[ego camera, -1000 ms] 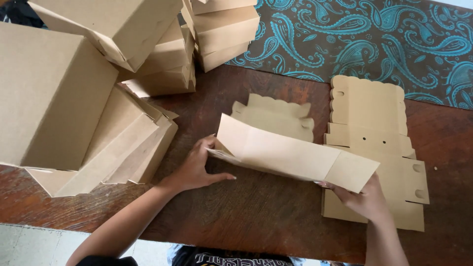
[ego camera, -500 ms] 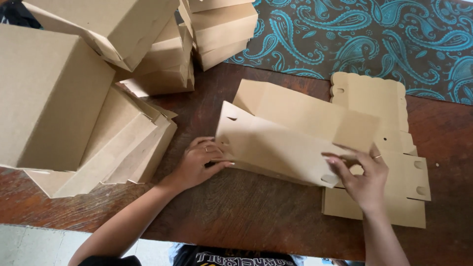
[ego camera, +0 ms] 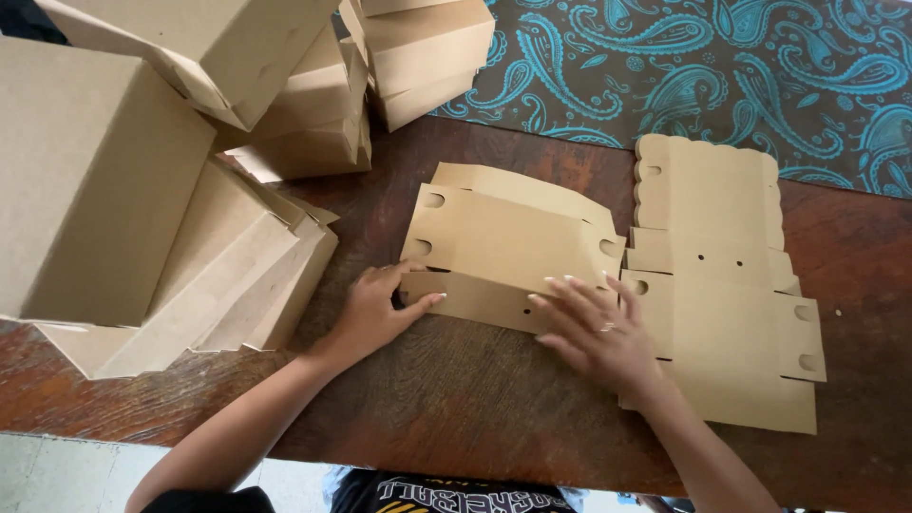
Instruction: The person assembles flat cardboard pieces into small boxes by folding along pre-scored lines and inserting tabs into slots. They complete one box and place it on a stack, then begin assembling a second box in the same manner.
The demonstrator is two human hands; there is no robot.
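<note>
So the main thing here is a flat cardboard box blank (ego camera: 508, 242), plain kraft brown, lying on the dark wooden table (ego camera: 456, 408) right in the middle. It's got creased panels, little half-round notches along its left and right edges, and a narrower flap at the near edge with a small hole in it. The far panel looks slightly raised, not fully flat.

Left hand (ego camera: 375, 313) is at the blank's near-left corner, fingers curled in close with the thumb out against the flap edge. Right hand (ego camera: 598, 332) is pressing on the near-right part, fingers spread wide and flat, ring on one finger.

Just beside it on the right is a stack of more flat blanks (ego camera: 722, 285) with a scalloped edge. Folded-up boxes (ego camera: 142, 209) are piled on the left, and a teal paisley cloth (ego camera: 722, 66) covers the far side.
</note>
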